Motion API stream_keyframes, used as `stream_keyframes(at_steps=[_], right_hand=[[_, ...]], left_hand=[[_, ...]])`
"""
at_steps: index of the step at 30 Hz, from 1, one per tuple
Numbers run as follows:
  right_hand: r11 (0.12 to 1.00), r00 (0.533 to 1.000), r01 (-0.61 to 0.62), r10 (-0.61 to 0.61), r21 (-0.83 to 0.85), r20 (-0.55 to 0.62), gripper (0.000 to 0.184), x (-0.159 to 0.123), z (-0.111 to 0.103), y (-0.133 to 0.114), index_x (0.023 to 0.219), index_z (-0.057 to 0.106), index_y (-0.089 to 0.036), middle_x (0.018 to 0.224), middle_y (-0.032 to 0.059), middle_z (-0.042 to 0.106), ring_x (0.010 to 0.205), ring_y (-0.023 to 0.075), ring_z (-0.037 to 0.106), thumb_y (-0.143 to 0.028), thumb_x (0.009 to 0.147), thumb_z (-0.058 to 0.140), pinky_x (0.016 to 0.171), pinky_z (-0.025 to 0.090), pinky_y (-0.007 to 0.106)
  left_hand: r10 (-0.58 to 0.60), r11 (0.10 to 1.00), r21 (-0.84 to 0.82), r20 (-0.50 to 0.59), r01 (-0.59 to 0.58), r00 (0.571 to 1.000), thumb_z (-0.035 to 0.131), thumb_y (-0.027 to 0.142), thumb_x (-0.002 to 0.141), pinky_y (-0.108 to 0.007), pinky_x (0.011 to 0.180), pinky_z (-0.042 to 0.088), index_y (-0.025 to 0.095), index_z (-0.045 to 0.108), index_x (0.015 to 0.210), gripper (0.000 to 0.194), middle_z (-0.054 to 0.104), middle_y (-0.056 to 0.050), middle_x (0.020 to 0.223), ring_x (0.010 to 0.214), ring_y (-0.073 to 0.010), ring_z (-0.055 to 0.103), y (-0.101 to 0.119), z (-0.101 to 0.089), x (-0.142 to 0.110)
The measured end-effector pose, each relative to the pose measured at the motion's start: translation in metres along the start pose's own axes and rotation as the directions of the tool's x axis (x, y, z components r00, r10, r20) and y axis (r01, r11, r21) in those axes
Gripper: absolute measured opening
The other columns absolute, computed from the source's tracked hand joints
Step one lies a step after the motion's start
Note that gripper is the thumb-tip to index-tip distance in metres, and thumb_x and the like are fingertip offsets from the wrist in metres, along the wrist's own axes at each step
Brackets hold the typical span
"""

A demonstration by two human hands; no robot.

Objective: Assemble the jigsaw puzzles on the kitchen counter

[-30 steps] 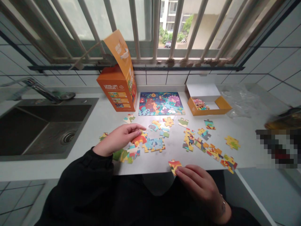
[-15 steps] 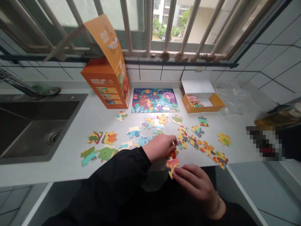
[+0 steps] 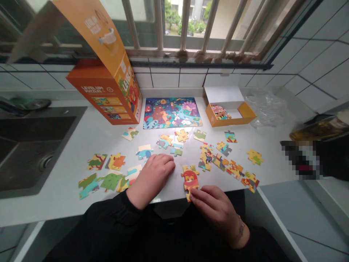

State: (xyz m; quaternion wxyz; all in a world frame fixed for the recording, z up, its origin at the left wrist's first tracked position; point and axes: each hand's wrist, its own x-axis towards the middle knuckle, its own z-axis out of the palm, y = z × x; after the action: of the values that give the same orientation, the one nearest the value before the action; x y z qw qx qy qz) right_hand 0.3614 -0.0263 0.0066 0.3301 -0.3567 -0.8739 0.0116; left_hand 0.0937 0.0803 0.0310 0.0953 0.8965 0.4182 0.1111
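Note:
My right hand (image 3: 219, 214) pinches the lower edge of a red and yellow puzzle piece (image 3: 190, 193) at the counter's front edge. Against its top sits a puzzle piece with a lion face (image 3: 191, 177), and the two look joined. To the left, my left hand (image 3: 156, 173) rests low over the counter, fingers curled together; whatever lies under them is hidden. Beside it are a blue elephant piece (image 3: 144, 152) and a white and blue piece (image 3: 133, 173). Right of the lion piece runs a joined strip of yellow animal pieces (image 3: 233, 168).
A finished dark-blue puzzle (image 3: 171, 112) lies at the back between a tall orange puzzle box (image 3: 106, 98) and an open yellow box (image 3: 234, 120) with pieces inside. Loose pieces (image 3: 116, 161) spread leftward toward the sink (image 3: 62, 153). Clear plastic wrap (image 3: 265, 105) sits back right.
My left hand brought the lion piece over to the right hand's piece, then let go and moved back left. The right hand kept its pinch. The view has shifted.

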Motion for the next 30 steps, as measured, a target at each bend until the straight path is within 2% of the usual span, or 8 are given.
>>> stream_keyframes(at_steps=[4, 7, 12, 16, 21, 24, 27, 30], right_hand=[[1.000, 1.000, -0.008, 0.009, -0.004, 0.021, 0.025, -0.003, -0.004, 0.000, 0.125, 0.078, -0.012, 0.126, 0.0083, 0.083, 0.104, 0.0260, 0.069, -0.009, 0.109, 0.058, 0.086, 0.064, 0.041], [1.000, 0.999, -0.013, 0.014, -0.017, 0.033, 0.026, -0.004, -0.006, 0.000, 0.125, 0.078, -0.013, 0.126, 0.0073, 0.083, 0.103, 0.0253, 0.069, -0.010, 0.110, 0.056, 0.087, 0.064, 0.040], [0.999, 0.998, -0.038, 0.038, -0.003, 0.051, 0.027, -0.005, -0.006, 0.000, 0.127, 0.078, -0.013, 0.126, 0.0080, 0.083, 0.104, 0.0252, 0.071, -0.011, 0.110, 0.057, 0.088, 0.065, 0.040], [0.999, 0.997, -0.053, 0.053, 0.000, 0.063, 0.028, -0.006, -0.003, 0.001, 0.130, 0.077, -0.014, 0.125, 0.0077, 0.084, 0.107, 0.0251, 0.074, -0.011, 0.110, 0.057, 0.090, 0.067, 0.041], [0.999, 0.996, -0.053, 0.052, 0.002, 0.078, 0.032, -0.008, 0.002, 0.003, 0.134, 0.075, -0.015, 0.130, 0.0074, 0.082, 0.127, 0.0290, 0.073, -0.011, 0.111, 0.054, 0.108, 0.065, 0.048], [0.998, 0.995, -0.049, 0.045, 0.039, 0.083, 0.033, -0.008, 0.004, 0.006, 0.136, 0.074, -0.014, 0.132, 0.0087, 0.081, 0.133, 0.0280, 0.072, -0.009, 0.111, 0.052, 0.117, 0.061, 0.051], [0.996, 0.994, -0.064, 0.058, 0.061, 0.089, 0.033, -0.007, 0.005, 0.008, 0.136, 0.074, -0.015, 0.132, 0.0094, 0.081, 0.133, 0.0266, 0.072, -0.008, 0.109, 0.056, 0.117, 0.061, 0.049], [0.994, 0.991, -0.089, 0.083, 0.058, 0.100, 0.033, -0.004, 0.007, 0.009, 0.138, 0.073, -0.016, 0.133, 0.0097, 0.081, 0.134, 0.0265, 0.072, -0.009, 0.107, 0.062, 0.116, 0.062, 0.048]], left_hand=[[0.115, 0.993, -0.033, -0.047, -0.117, 0.992, 0.063, 0.014, 0.106, -0.053, 0.119, 0.046, 0.021, 0.072, 0.127, 0.024, 0.073, -0.009, 0.143, 0.133, -0.0287, 0.065, 0.009, 0.005, -0.004], [0.214, 0.971, -0.103, -0.020, -0.214, 0.977, 0.062, 0.013, 0.107, -0.053, 0.126, 0.041, 0.025, 0.068, 0.140, 0.036, 0.071, -0.007, 0.150, 0.139, -0.0264, 0.065, 0.022, 0.015, -0.006], [0.197, 0.970, -0.150, 0.018, -0.192, 0.980, 0.061, 0.009, 0.106, -0.054, 0.129, 0.042, 0.024, 0.066, 0.145, 0.041, 0.068, -0.009, 0.154, 0.141, -0.0257, 0.065, 0.030, 0.026, -0.011], [0.200, 0.972, -0.128, 0.004, -0.198, 0.980, 0.060, 0.009, 0.106, -0.056, 0.131, 0.040, 0.020, 0.062, 0.149, 0.045, 0.066, -0.012, 0.156, 0.144, -0.0268, 0.063, 0.029, 0.029, -0.013], [0.194, 0.975, -0.110, -0.001, -0.193, 0.981, 0.058, 0.008, 0.106, -0.050, 0.133, 0.040, 0.019, 0.060, 0.151, 0.046, 0.066, -0.012, 0.156, 0.144, -0.0255, 0.063, 0.028, 0.028, -0.012], [0.188, 0.979, -0.085, 0.019, -0.186, 0.982, 0.057, 0.008, 0.107, -0.051, 0.134, 0.038, 0.020, 0.059, 0.151, 0.046, 0.064, -0.012, 0.158, 0.146, -0.0260, 0.061, 0.030, 0.027, -0.010], [0.188, 0.981, -0.060, 0.039, -0.186, 0.981, 0.060, 0.013, 0.107, -0.056, 0.131, 0.041, 0.024, 0.060, 0.149, 0.043, 0.064, -0.012, 0.158, 0.147, -0.0291, 0.060, 0.035, 0.025, -0.011], [0.163, 0.985, -0.056, 0.033, -0.161, 0.986, 0.064, 0.027, 0.108, -0.060, 0.129, 0.042, 0.024, 0.060, 0.149, 0.041, 0.061, -0.016, 0.160, 0.149, -0.0328, 0.058, 0.039, 0.023, -0.013]])
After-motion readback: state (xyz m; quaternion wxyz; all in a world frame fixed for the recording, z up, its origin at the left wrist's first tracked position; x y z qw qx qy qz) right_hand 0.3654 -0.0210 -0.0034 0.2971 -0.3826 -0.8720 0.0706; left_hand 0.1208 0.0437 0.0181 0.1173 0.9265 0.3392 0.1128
